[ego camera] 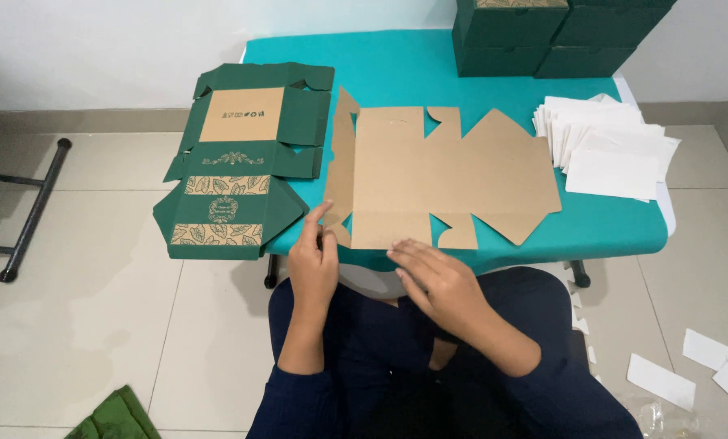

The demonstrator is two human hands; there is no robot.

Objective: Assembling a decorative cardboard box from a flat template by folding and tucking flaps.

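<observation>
- Right hand (pixel 437 280) lies flat, fingers released, on the near edge of the flat brown cardboard cut-out (pixel 445 175).
- Left hand (pixel 313 264) pinches its small corner flap.
- Cut-out lies on the smooth teal table (pixel 413 65), beside the printed green flat boxes (pixel 238 162).

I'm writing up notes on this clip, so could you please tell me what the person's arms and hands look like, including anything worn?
Both hands are bare: the left hand and the right hand show no gloves, and I see no rings or watch. Long dark navy sleeves cover both arms to about the wrists. The sleeves are plain, with no visible markings.
</observation>
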